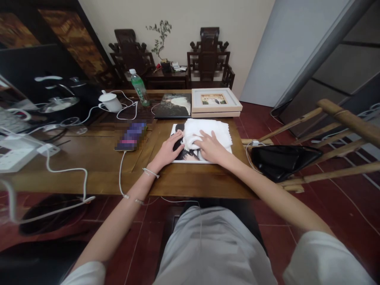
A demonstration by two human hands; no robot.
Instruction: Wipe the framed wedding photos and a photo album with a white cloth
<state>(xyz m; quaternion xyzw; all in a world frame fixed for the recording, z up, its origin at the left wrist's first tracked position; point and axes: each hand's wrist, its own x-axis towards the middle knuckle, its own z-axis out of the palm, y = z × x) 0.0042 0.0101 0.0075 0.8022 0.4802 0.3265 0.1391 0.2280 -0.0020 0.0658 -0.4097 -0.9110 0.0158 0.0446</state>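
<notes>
A flat picture [190, 156] with a white border lies on the wooden table in front of me, showing a dark-haired figure. My left hand [170, 149] rests on its left edge, fingers stretched out and thumb apart. A white cloth [208, 128] covers much of the picture's upper and right part. On the cloth presses my right hand [210, 147], its fingers hooked into a fold. The cloth and hands hide most of the picture's surface.
Behind the picture are a dark photo panel [169, 106] and stacked picture frames [216, 107]. To the left lie a phone [130, 136] on a cable, a lidded white cup [111, 102], a green bottle [139, 88] and a power strip [18, 156]. A bamboo chair [341, 114] stands right.
</notes>
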